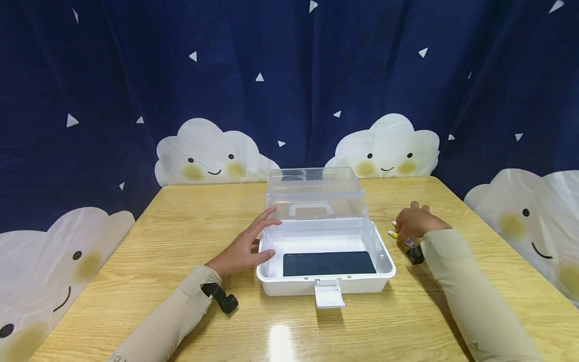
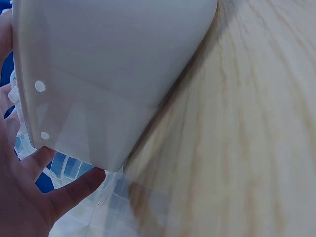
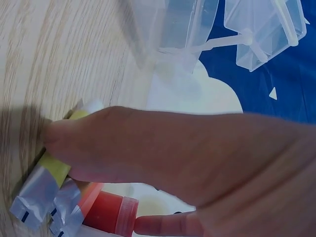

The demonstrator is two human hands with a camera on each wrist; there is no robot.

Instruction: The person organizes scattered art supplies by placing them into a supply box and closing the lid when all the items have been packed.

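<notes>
A white plastic box (image 1: 289, 287) with a raised clear lid (image 1: 314, 182) stands in the middle of the table. Inside it lies a dark flat rectangle (image 1: 329, 264). My left hand (image 1: 246, 251) is at the box's left side, fingers spread and relaxed; in the left wrist view its fingertips (image 2: 81, 190) touch the box wall. To the right of the box, my right hand (image 1: 416, 222) grips small paint tubes. Its thumb lies across a yellow tube (image 3: 55, 168) with a silver crimped end. Beside that are an orange-red tube (image 3: 90, 197) and a red one (image 3: 106, 210). Most of the right fingers are hidden.
The box's latch flap (image 1: 329, 296) hangs down in front. Translucent plastic parts (image 3: 173, 24) of the box appear in the right wrist view. The wooden table (image 1: 203, 211) reaches a dark blue curtain (image 1: 289, 60) with cloud prints at the back.
</notes>
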